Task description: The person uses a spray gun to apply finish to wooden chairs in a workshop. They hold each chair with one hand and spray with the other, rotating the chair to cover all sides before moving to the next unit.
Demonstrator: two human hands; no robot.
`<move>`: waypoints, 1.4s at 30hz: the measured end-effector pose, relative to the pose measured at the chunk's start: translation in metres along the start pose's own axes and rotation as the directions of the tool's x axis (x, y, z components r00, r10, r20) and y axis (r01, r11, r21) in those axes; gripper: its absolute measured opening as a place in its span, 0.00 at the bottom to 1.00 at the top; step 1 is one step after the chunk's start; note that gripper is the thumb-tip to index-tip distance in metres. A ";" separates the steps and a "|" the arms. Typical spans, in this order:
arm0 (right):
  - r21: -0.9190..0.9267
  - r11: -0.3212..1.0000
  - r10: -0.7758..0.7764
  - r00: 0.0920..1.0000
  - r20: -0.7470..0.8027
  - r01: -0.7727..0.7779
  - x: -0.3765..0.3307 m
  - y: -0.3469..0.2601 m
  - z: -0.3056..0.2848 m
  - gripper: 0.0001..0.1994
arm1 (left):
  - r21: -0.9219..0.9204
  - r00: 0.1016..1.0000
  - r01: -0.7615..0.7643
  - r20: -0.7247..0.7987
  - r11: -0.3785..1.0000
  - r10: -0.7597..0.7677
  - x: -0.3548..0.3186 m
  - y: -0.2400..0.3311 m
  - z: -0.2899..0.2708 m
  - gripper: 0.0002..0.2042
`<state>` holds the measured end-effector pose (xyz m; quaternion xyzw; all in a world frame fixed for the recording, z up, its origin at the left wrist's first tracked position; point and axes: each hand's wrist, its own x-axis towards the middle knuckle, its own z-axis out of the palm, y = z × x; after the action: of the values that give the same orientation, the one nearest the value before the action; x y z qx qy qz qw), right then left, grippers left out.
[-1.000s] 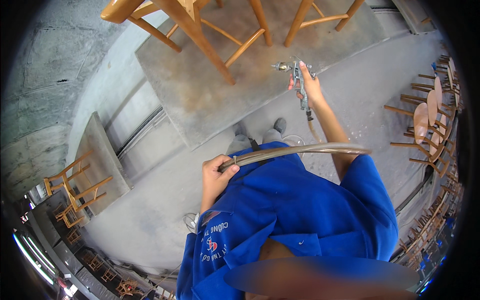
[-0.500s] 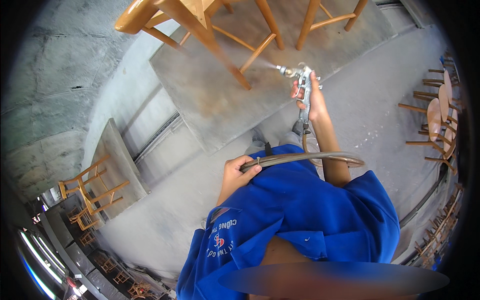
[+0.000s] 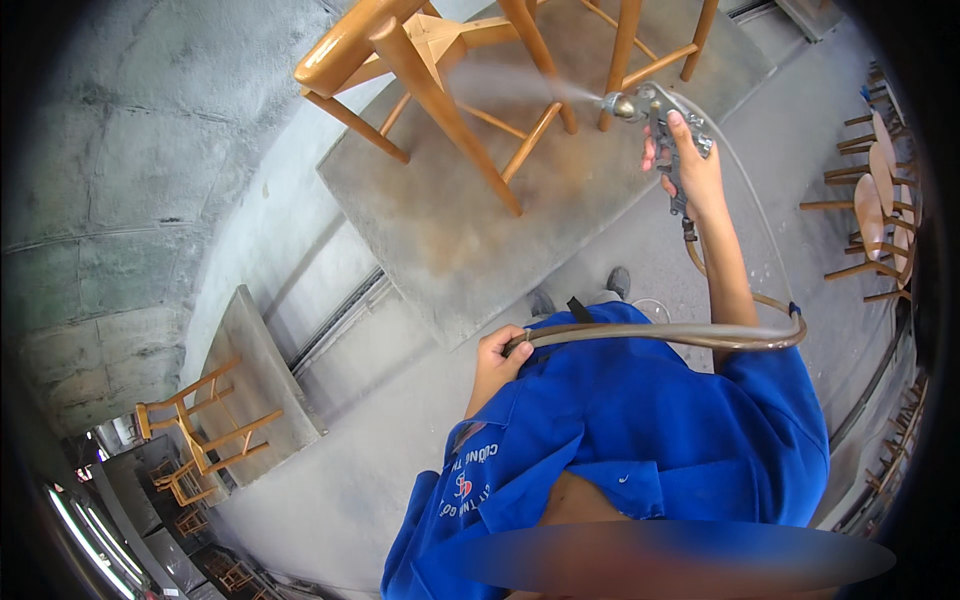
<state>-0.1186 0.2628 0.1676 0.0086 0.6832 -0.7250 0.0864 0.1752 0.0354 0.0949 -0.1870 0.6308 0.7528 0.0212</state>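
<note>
My right hand point(image 3: 698, 165) is closed around a metal spray gun point(image 3: 628, 106), at upper right of centre. A white fan of mist leaves its nozzle leftward, toward a varnished wooden chair point(image 3: 440, 112). The chair is partly cut off by the top edge. Thin tubing and a hose run down from the gun. In front of my waist my left hand point(image 3: 496, 358) grips the bundled brown hose point(image 3: 650, 333), which loops past my right forearm. Under the chair lies a grey slab point(image 3: 420, 250) with brownish overspray.
More wooden chair legs point(image 3: 622, 60) stand at the top, right of the first chair. At left, another chair point(image 3: 238, 430) is by a grey panel point(image 3: 240, 330). Wooden pieces with oval seats point(image 3: 868, 215) line the far right. A stained wall point(image 3: 90, 270) curves up the left side.
My right hand has moved the spray gun right and up and turned it somewhat. The mist fan now shows wider and longer. The chair appears lower and further right in view; my left hand keeps the hose.
</note>
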 end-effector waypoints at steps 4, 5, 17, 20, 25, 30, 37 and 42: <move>-0.068 0.994 -0.098 0.984 -0.146 0.089 0.003 -0.005 -0.012 0.25 | 0.150 0.996 -0.054 0.073 0.987 0.044 0.002 -0.008 -0.022 0.11; -0.093 0.992 -0.099 0.980 -0.172 0.083 0.000 -0.003 -0.017 0.25 | 0.268 0.991 -0.099 0.113 0.958 0.070 0.007 -0.006 -0.028 0.10; -0.060 0.949 0.310 0.951 0.003 -0.310 -0.126 0.080 -0.024 0.20 | 0.277 0.453 -0.785 -0.355 0.555 0.818 0.207 0.199 -0.062 0.25; 0.003 0.936 0.352 0.934 0.056 -0.353 -0.131 0.083 -0.040 0.17 | 0.187 0.477 -0.809 -0.348 0.558 0.807 0.220 0.213 -0.056 0.24; 0.145 0.939 0.283 0.941 0.186 -0.311 -0.124 0.091 -0.080 0.17 | 0.069 0.503 -0.827 -0.353 0.558 0.789 0.217 0.216 -0.060 0.22; 0.409 0.842 0.262 0.930 0.259 -0.352 -0.121 0.101 -0.102 0.22 | 0.181 0.513 -0.816 -0.211 0.549 0.832 0.187 0.193 -0.070 0.23; 0.158 0.915 0.345 0.923 0.172 -0.372 -0.111 0.104 -0.091 0.12 | 0.374 0.411 -0.867 0.161 0.330 0.897 0.174 0.204 -0.037 0.34; 0.165 0.934 0.304 0.947 0.101 -0.318 -0.111 0.075 -0.088 0.13 | 0.491 0.436 -0.805 0.108 0.334 0.893 0.185 0.246 0.015 0.51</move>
<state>-0.0083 0.3592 0.1019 0.0977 0.6016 -0.7605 0.2240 -0.0667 -0.0379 0.2719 0.1153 0.7953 0.4513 -0.3879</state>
